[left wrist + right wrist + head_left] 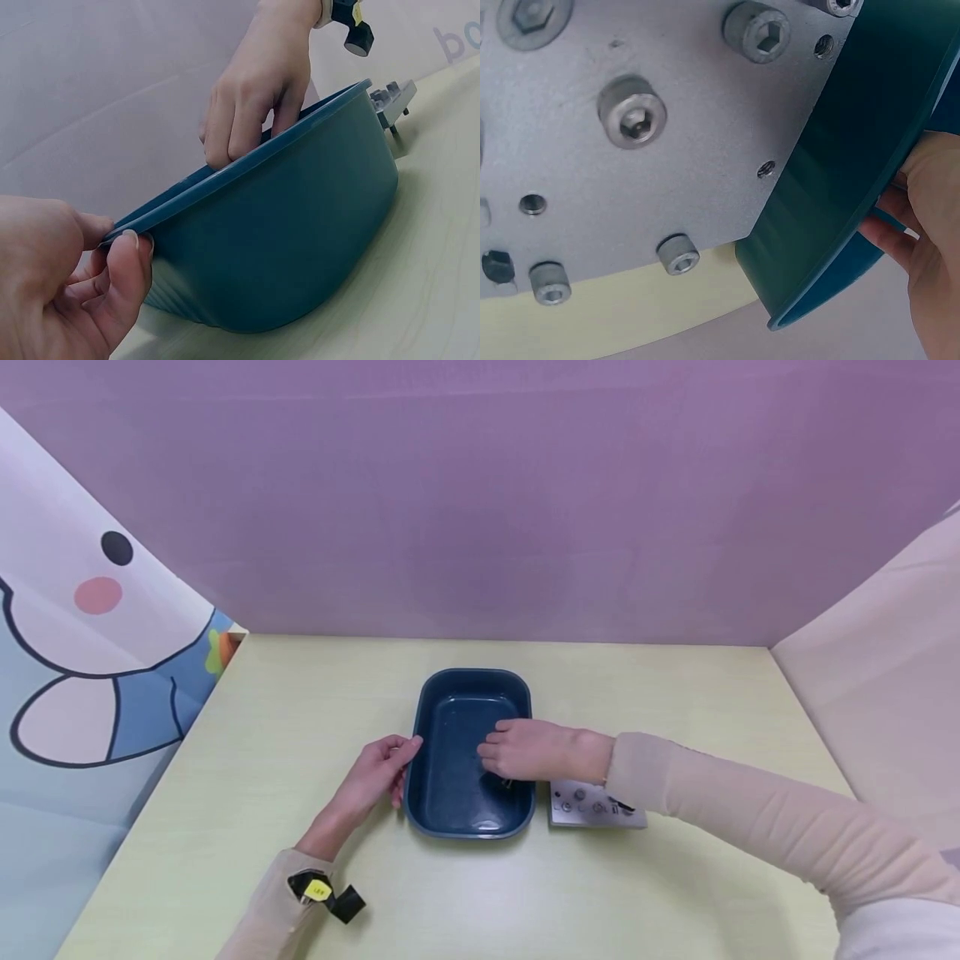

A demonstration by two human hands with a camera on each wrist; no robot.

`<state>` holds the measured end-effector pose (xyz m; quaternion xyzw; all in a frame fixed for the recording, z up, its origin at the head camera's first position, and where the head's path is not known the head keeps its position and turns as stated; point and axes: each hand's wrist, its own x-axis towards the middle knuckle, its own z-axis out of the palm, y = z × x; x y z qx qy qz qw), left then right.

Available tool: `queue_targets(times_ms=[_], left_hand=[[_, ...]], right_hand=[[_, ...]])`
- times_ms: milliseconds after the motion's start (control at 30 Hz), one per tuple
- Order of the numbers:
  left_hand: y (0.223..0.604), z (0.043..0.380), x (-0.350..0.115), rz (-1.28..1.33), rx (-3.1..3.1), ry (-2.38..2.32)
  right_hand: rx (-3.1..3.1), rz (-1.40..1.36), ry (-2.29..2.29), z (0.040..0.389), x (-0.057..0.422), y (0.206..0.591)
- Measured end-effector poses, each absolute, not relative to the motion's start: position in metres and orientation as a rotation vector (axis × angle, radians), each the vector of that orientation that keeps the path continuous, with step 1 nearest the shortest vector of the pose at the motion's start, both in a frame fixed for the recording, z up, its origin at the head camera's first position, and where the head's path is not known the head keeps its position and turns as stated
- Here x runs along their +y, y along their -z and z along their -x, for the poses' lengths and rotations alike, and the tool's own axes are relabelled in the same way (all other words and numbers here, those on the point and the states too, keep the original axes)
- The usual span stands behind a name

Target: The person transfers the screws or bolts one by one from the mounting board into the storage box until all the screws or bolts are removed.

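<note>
A dark blue plastic basin (450, 827) sits on the table. My left hand (382, 768) pinches its left rim, thumb on top and fingers beneath, as the left wrist view (90, 277) also shows of the hand. Over the right rim, my right hand (528, 750) reaches down into the basin with bent fingers (244, 131). A small shiny piece (507, 783) shows just below that hand; I cannot tell whether the fingers hold it. Right of the basin lies a grey metal plate (577, 814) with socket head screws (634, 120) and threaded holes (532, 204), partly under the right sleeve.
The pale yellow table (300, 693) ends at a purple backdrop (480, 527). A printed cartoon cloth (75, 635) hangs at the left and a pale cloth (885, 693) at the right. A black strap (347, 903) dangles from the left wrist.
</note>
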<state>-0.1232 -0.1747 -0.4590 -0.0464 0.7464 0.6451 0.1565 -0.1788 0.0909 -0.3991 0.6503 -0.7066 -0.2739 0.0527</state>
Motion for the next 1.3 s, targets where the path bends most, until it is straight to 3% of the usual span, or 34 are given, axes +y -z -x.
queue_targets(times_ms=[633,1300], left_hand=[[0.458,0.124,-0.174,0.131,2.145,-1.84],[0.46,0.126,-0.175,0.134,2.151,-1.842]], right_hand=[[-2.146,-1.985,0.815,0.18,0.091,0.4],[-2.346,-1.92,0.419,0.179,0.114,0.401]])
